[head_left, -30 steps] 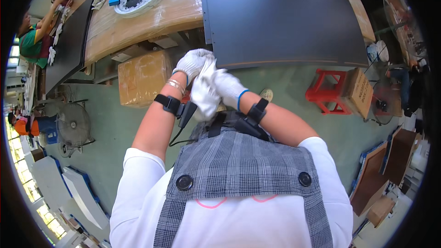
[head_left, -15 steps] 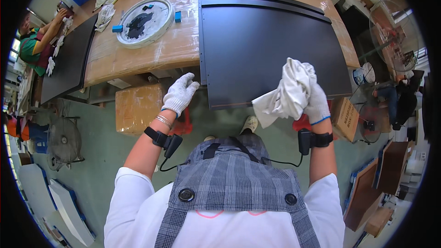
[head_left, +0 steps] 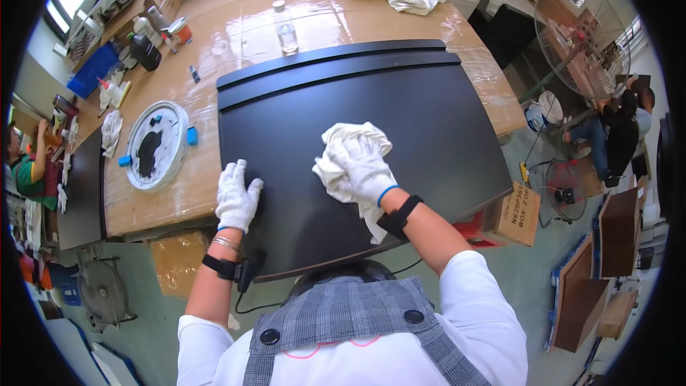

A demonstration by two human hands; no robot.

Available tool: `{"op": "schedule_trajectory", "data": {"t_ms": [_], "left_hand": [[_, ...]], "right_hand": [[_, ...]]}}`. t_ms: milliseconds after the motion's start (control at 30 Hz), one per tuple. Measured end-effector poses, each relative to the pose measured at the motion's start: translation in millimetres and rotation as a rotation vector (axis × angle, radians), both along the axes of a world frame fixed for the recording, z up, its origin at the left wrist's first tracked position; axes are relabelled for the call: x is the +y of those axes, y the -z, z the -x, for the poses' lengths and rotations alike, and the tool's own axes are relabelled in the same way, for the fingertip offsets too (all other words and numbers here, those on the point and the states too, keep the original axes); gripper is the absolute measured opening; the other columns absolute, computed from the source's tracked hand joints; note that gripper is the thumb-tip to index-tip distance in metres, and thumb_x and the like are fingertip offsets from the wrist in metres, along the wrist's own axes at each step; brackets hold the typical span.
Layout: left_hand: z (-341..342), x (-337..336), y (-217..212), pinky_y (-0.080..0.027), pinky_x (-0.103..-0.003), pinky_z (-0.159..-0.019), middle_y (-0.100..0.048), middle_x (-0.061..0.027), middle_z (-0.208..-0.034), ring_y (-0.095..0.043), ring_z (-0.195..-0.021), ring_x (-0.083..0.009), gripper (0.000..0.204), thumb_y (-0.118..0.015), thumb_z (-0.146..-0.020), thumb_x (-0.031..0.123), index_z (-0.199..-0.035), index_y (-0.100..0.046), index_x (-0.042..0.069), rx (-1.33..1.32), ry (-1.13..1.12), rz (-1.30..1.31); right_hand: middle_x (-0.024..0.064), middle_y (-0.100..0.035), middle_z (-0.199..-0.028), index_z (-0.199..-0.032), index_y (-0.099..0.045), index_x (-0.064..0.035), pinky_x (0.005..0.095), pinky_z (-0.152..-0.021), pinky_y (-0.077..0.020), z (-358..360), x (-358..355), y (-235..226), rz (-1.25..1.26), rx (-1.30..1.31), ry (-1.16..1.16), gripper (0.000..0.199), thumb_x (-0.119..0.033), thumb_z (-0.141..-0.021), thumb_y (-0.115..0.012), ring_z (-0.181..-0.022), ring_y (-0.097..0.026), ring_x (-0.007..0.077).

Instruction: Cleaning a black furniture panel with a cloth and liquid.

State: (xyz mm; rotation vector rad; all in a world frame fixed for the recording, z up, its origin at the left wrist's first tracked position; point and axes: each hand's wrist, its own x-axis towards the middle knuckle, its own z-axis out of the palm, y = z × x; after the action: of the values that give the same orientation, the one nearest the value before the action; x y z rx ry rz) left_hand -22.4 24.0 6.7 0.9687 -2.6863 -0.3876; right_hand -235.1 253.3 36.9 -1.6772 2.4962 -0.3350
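Note:
A large black panel (head_left: 429,129) with raised strips along its far edge lies in front of me, its near edge overhanging the table. My right hand (head_left: 361,166), in a white knit glove, presses a crumpled white cloth (head_left: 370,134) onto the middle of the panel, fingers over the folds. My left hand (head_left: 237,196), gloved alike, rests at the panel's left edge with fingers stretched out and holds nothing. Left of the panel sits a round whitish tray (head_left: 181,114) with a dark smear inside and blue blocks on its rim.
Beyond the panel stands a clear bottle (head_left: 287,38) on the film-covered table (head_left: 236,39). A spare cloth (head_left: 413,0) lies farther back. Cartons (head_left: 516,216) flank the space below. A fan (head_left: 582,37) stands at right. Another person (head_left: 41,168) works at far left.
My right hand has brought the cloth from the panel's near edge down onto its middle. My left hand has come to the left edge. The view has shifted forward over the table.

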Motion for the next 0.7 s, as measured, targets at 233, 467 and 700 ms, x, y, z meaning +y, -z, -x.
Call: {"op": "schedule_trajectory", "data": {"t_ms": [233,467,700], "left_hand": [[46.5,-3.0,-2.2,-0.035,-0.043,-0.106,-0.050,-0.0194,-0.133,-0.044,-0.126,-0.0351,0.061,-0.069,-0.082,0.032,-0.133,-0.048,0.007,-0.075,-0.044,-0.008],[57.2,-10.8,3.4,-0.037,-0.042,-0.103,-0.051,-0.0163,-0.128,-0.045,-0.121,-0.0339,0.055,-0.066,-0.083,0.032,-0.129,-0.051,0.007,-0.098,-0.164,0.022],[28.9,-64.1,-3.1,-0.042,-0.043,-0.099,-0.055,-0.0179,-0.124,-0.052,-0.117,-0.0351,0.047,-0.059,-0.088,0.034,-0.127,-0.055,0.008,-0.145,-0.595,-0.106]], "right_hand": [[0.0184,-0.038,-0.142,-0.142,-0.038,-0.0171,0.0466,-0.112,-0.0237,162.6,29.9,39.0,-0.026,0.096,0.581,0.071,-0.040,-0.080,-0.062,-0.133,-0.032,0.0379],[0.0192,-0.026,-0.150,-0.146,-0.034,-0.0217,0.0481,-0.116,-0.0140,208.7,72.0,51.4,-0.118,0.122,0.666,0.072,-0.044,-0.083,-0.061,-0.140,-0.019,0.0405],[0.0184,-0.029,-0.150,-0.145,-0.037,-0.0192,0.0453,-0.116,-0.0157,206.9,63.0,49.5,-0.107,0.162,0.622,0.072,-0.048,-0.084,-0.062,-0.140,-0.023,0.0383]]}}
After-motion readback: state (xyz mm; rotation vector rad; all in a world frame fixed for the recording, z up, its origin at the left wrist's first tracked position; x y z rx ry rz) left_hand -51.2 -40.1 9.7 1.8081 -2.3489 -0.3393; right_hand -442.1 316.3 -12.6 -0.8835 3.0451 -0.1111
